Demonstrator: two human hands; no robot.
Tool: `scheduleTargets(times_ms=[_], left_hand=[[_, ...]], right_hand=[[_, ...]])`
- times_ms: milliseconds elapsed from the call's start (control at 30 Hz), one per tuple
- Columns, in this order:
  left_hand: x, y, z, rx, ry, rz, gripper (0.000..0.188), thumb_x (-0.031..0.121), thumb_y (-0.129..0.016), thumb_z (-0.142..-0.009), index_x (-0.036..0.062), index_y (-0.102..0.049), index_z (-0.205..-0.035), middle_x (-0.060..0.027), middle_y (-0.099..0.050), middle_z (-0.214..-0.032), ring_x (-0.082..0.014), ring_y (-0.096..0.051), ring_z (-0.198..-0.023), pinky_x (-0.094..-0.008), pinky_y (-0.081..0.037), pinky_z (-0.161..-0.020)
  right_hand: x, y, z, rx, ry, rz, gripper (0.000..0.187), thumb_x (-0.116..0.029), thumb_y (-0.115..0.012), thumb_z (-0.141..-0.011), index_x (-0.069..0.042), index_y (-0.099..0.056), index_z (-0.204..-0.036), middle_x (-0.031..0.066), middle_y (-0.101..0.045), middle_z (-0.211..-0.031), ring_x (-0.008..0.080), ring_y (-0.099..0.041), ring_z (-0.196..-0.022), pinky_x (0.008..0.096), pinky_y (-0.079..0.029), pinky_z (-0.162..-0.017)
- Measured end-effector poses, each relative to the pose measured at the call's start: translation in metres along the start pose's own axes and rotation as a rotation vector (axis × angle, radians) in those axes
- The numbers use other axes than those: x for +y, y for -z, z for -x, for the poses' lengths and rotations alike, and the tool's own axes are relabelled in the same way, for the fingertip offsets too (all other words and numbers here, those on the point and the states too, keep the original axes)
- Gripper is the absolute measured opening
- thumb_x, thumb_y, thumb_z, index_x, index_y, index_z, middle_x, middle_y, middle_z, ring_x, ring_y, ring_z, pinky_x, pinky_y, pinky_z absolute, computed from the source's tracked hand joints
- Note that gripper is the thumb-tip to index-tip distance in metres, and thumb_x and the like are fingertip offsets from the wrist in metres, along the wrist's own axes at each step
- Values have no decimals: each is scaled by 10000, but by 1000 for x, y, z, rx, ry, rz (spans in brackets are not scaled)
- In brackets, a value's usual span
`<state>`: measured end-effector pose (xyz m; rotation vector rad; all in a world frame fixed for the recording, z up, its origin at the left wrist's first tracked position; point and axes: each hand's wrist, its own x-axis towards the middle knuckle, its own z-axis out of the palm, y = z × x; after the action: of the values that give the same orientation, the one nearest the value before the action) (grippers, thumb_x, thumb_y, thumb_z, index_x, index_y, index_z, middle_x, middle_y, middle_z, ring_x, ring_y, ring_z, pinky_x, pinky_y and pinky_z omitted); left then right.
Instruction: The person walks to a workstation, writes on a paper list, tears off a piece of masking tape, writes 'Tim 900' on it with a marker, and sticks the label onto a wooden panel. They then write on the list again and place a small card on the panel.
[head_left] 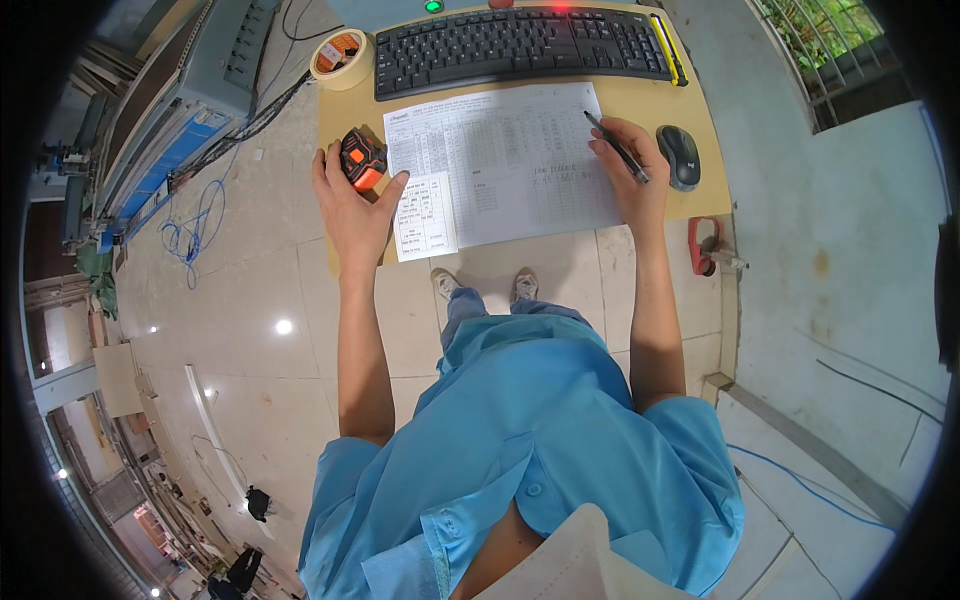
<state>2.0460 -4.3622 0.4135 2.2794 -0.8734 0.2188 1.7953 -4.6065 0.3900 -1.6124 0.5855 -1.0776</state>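
Observation:
On the left side of the small tan desk, an orange and black tape measure point(362, 160) lies between the spread thumb and fingers of my left hand point(355, 215). Its fingers rest along the tape measure's left side, while the thumb touches the upper corner of a small printed white slip point(425, 217). That slip overlaps a large printed sheet point(500, 160) with tables and some handwriting. My right hand point(638, 180) grips a black pen point(618, 148) above the sheet's right edge, its tip pointing up and left.
A black keyboard point(525, 50) spans the back of the desk point(700, 120), with a yellow and black cutter knife point(668, 50) at its right end. A roll of masking tape point(342, 58) stands back left. A black mouse point(678, 157) sits beside my right hand. Blue cable point(192, 240) lies on the floor.

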Motion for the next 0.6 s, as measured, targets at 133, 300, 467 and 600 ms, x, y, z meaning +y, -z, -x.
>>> scheduleTargets(times_ms=[133,300,467,600], left_hand=[[0,0,0,-1,5,1,1003,347,-910,-762,3,-377,-1539,-291,-300,-1594,-450,-451,-1408,-478,-431,-1139],[-1,0,0,4,-7,-8,1007,360,-908,-763,2,-376,-1539,-292,-301,-1593,-448,-453,-1405,-478,-434,-1135],[-1,0,0,11,-14,-8,1004,360,-911,-757,3,-384,-1533,-291,-306,-1590,-446,-469,-1392,-473,-444,-1125],[1,0,0,3,4,2,1003,360,-913,-754,5,-388,-1531,-289,-309,-1588,-443,-477,-1385,-469,-451,-1120]], right_hand=[[-5,1,3,-51,-116,-4,245,-2,-673,-983,25,-676,-1226,110,-748,-1077,135,-706,-910,252,-560,-796],[-8,2,3,-14,-112,64,201,6,-687,-965,20,-698,-1166,63,-739,-1017,111,-690,-872,252,-566,-777],[-8,2,2,-24,-116,96,202,-3,-695,-963,18,-697,-1164,58,-737,-1003,92,-670,-844,245,-563,-745],[-9,2,3,-19,-135,91,193,-11,-697,-964,18,-699,-1155,55,-737,-978,87,-668,-833,246,-564,-736]])
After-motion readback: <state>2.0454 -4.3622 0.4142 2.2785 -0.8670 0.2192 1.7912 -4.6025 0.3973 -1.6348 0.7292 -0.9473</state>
